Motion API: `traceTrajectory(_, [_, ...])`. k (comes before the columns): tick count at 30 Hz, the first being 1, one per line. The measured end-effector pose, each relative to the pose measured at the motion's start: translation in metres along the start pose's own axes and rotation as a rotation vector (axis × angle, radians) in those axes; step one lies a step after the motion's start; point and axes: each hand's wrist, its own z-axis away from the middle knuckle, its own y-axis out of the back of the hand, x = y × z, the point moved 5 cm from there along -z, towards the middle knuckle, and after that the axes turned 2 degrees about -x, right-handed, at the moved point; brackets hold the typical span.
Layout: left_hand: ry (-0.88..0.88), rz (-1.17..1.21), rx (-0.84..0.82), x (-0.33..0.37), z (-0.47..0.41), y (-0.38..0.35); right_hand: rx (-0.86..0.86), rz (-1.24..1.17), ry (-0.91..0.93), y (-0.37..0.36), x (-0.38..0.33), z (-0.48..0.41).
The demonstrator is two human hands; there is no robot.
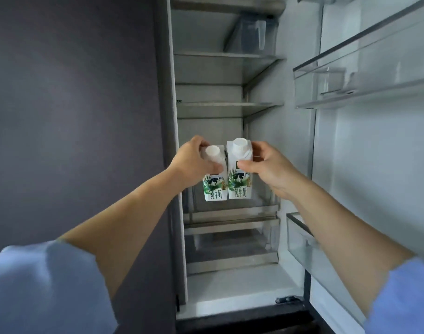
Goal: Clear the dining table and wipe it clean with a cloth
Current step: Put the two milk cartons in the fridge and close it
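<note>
At the far left stood a dark grey panel (73, 104), shut or fixed; which of the two could not be told. The left hand (194, 162), reaching forward from a blue sleeve (37, 285), was clamped on the left milk carton (214, 186), fingers curled round its upper part and the thumb across the front below the white cap. Touching it, side by side and upright, was the right milk carton (239, 182), gripped near its top by the right hand (268, 169), thumb in front and fingers behind.

Both cartons were held at the mouth of the open fridge, below the middle shelf (230, 104) and just above the clear drawers (230, 239). Whether their bases touched anything could not be told. A clear jug (251, 32) sat on an upper shelf. To the right, the open door carried transparent door bins (365, 85).

Assessment: the clearing step was in hand, with table items being stowed. Neither the dining table nor a cloth was in view, so wiping had evidently not begun. The next move calls for setting both cartons level on a shelf, releasing them and closing the door.
</note>
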Motion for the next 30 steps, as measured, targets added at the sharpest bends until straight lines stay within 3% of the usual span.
traceTrajectory(13, [0.155, 0.135, 0.057, -0.069, -0.218, -0.077, -0.018, -0.045, -0.043, 0.038, 0.109, -0.239])
traceTrajectory(30, [0.202, 0.038, 0.075, -0.147, -0.293, -0.11, 0.024, -0.035, -0.096, 0.022, 0.184, -0.313])
